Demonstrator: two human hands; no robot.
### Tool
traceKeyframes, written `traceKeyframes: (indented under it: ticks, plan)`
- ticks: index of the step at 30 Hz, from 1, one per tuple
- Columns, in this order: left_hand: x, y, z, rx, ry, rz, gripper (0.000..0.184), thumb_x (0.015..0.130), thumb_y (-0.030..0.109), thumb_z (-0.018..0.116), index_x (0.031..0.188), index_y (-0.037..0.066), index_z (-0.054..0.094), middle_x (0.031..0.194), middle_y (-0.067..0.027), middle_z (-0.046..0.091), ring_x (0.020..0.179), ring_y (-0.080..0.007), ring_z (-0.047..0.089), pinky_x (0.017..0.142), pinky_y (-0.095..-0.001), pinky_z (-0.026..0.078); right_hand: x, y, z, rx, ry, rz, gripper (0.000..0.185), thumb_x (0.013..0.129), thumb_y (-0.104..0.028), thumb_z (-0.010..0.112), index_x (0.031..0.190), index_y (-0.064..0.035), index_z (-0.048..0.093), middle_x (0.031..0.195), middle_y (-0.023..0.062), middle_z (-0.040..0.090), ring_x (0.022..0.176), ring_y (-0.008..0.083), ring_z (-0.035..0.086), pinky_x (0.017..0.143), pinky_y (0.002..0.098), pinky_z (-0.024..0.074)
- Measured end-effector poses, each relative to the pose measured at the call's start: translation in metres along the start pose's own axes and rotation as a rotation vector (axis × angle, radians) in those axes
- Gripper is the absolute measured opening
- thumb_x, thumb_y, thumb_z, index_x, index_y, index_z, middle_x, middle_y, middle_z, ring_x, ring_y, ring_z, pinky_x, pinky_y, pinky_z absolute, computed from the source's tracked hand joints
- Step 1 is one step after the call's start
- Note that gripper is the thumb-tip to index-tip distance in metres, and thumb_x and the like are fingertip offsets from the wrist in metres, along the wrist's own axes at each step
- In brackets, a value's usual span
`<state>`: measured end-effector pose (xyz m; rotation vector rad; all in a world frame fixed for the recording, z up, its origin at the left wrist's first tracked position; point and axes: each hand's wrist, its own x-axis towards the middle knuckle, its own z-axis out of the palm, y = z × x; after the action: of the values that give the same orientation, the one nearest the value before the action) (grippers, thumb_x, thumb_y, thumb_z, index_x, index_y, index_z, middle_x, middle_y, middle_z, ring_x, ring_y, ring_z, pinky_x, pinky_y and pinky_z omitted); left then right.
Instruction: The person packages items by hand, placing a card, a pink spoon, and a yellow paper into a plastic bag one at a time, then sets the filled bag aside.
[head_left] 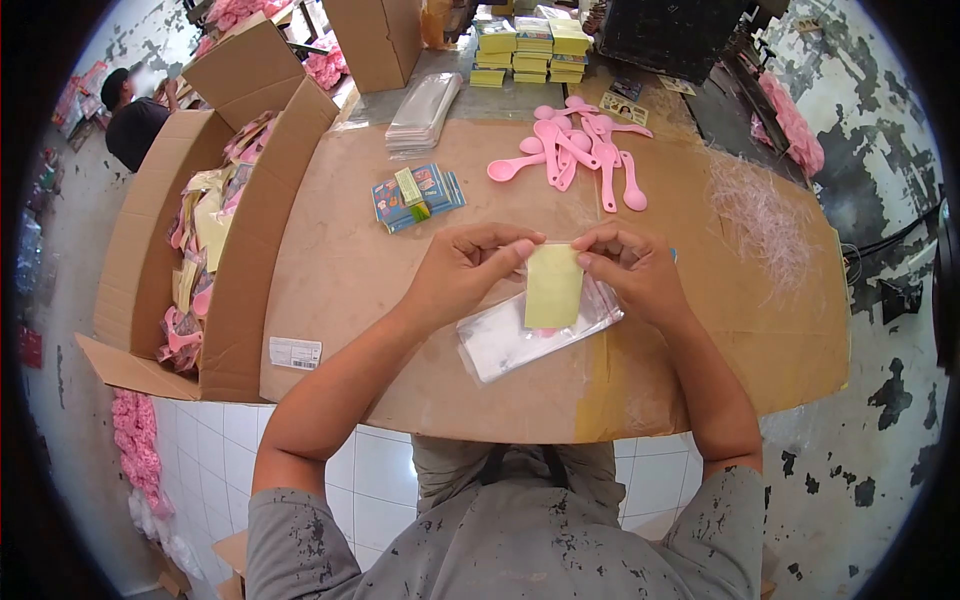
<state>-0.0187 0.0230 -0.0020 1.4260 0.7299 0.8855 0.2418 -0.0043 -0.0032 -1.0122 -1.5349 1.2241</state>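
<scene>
A plain pale yellow card (553, 290) hangs upright in front of me by its top corners. My left hand (470, 262) pinches the upper left corner between thumb and finger, and my right hand (638, 268) pinches the upper right one. Whether a clear bag surrounds the card, I cannot tell; a bit of pink shows at its lower edge. Under it lies a pile of clear plastic bags (497, 345). Beyond my left hand sits a bundle of blue printed cards (445, 190). Farther off, several pink measuring spoons (606, 170) lie heaped together.
A cardboard box (235, 340) at left holds packed pink items. At the back are clear bag stacks (425, 112) and yellow-edged card stacks (532, 50). Clear plastic shreds (760, 215) lie at right. Another person (138, 120) is at the far left.
</scene>
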Motion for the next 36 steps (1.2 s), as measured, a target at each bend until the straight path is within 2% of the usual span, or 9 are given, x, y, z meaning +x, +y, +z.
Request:
traceKeyframes:
  ticks: [9, 18, 24, 27, 29, 30, 32, 35, 36]
  plan:
    - [0.002, 0.001, -0.001, -0.005, -0.043, -0.022, 0.030, 0.102, 0.010, 0.066, 0.129, -0.002, 0.068, 0.120, -0.0090, 0.073, 0.104, -0.0133, 0.070, 0.089, -0.0296, 0.061, 0.002, 0.000, 0.004, 0.037, 0.028, -0.031, 0.036, 0.097, -0.001, 0.069, 0.130, 0.0029, 0.059, 0.107, 0.0060, 0.070, 0.096, 0.0112, 0.067, 0.084, 0.0265, 0.0543]
    - [0.003, 0.005, 0.001, -0.085, -0.032, 0.202, 0.040, 0.103, 0.009, 0.065, 0.140, -0.002, 0.057, 0.117, -0.0090, 0.071, 0.104, -0.0144, 0.069, 0.089, -0.0306, 0.061, 0.001, -0.010, 0.005, 0.058, -0.118, 0.011, 0.045, 0.095, 0.004, 0.068, 0.138, 0.0033, 0.052, 0.114, 0.0096, 0.067, 0.102, 0.0143, 0.067, 0.092, 0.0301, 0.0531]
    - [0.002, 0.012, -0.010, -0.038, -0.167, 0.018, 0.035, 0.102, 0.012, 0.067, 0.133, -0.002, 0.060, 0.109, -0.0064, 0.072, 0.096, -0.0129, 0.071, 0.081, -0.0298, 0.062, 0.001, -0.013, -0.005, -0.046, -0.029, -0.095, 0.038, 0.098, -0.004, 0.067, 0.134, 0.0019, 0.059, 0.108, 0.0075, 0.071, 0.097, 0.0123, 0.067, 0.086, 0.0287, 0.0529]
    - [0.007, 0.029, -0.046, 0.057, 0.060, 0.080, 0.030, 0.103, 0.016, 0.067, 0.128, 0.000, 0.062, 0.113, -0.0080, 0.071, 0.100, -0.0148, 0.071, 0.085, -0.0312, 0.061, -0.001, -0.029, -0.036, -0.452, 0.057, -0.158, 0.033, 0.097, -0.009, 0.068, 0.130, -0.0023, 0.064, 0.108, 0.0060, 0.072, 0.096, 0.0134, 0.066, 0.084, 0.0309, 0.0522]
    - [0.013, 0.029, -0.080, -0.166, 0.542, 0.356, 0.027, 0.103, 0.019, 0.067, 0.123, 0.002, 0.062, 0.117, -0.0093, 0.070, 0.106, -0.0178, 0.071, 0.090, -0.0333, 0.061, -0.003, -0.032, -0.058, -0.641, 0.140, -0.153, 0.032, 0.096, -0.011, 0.069, 0.127, -0.0032, 0.067, 0.109, 0.0067, 0.072, 0.096, 0.0152, 0.066, 0.084, 0.0325, 0.0520]
    - [0.014, 0.044, -0.087, -0.437, 0.632, 0.577, 0.025, 0.103, 0.020, 0.067, 0.120, 0.002, 0.060, 0.120, -0.0095, 0.068, 0.107, -0.0192, 0.070, 0.090, -0.0337, 0.060, -0.005, -0.030, -0.068, -0.655, 0.194, -0.121, 0.031, 0.095, -0.011, 0.070, 0.125, -0.0028, 0.068, 0.109, 0.0079, 0.072, 0.096, 0.0166, 0.067, 0.084, 0.0333, 0.0521]
    - [0.012, 0.064, -0.088, -0.597, 0.802, 0.616, 0.027, 0.103, 0.017, 0.066, 0.123, 0.001, 0.058, 0.116, -0.0106, 0.069, 0.103, -0.0191, 0.070, 0.086, -0.0325, 0.058, -0.008, -0.022, -0.084, -0.745, 0.248, -0.092, 0.030, 0.093, -0.012, 0.071, 0.122, -0.0021, 0.070, 0.109, 0.0103, 0.072, 0.097, 0.0197, 0.067, 0.085, 0.0346, 0.0522]
    - [0.022, 0.009, -0.091, -0.420, 0.495, 0.448, 0.034, 0.104, 0.029, 0.062, 0.130, 0.006, 0.060, 0.122, -0.0079, 0.069, 0.105, -0.0172, 0.067, 0.091, -0.0334, 0.055, -0.009, -0.007, -0.097, -0.945, 0.221, -0.084, 0.027, 0.092, -0.012, 0.073, 0.117, -0.0008, 0.071, 0.107, 0.0137, 0.070, 0.097, 0.0246, 0.067, 0.086, 0.0358, 0.0522]
    - [0.022, 0.003, -0.074, -0.044, 0.466, 0.319, 0.035, 0.100, 0.029, 0.068, 0.127, 0.006, 0.063, 0.117, -0.0066, 0.070, 0.099, -0.0169, 0.067, 0.086, -0.0335, 0.055, -0.012, -0.005, -0.099, -0.989, 0.198, -0.065, 0.026, 0.092, -0.013, 0.073, 0.114, -0.0003, 0.072, 0.106, 0.0144, 0.070, 0.097, 0.0259, 0.067, 0.086, 0.0362, 0.0521]
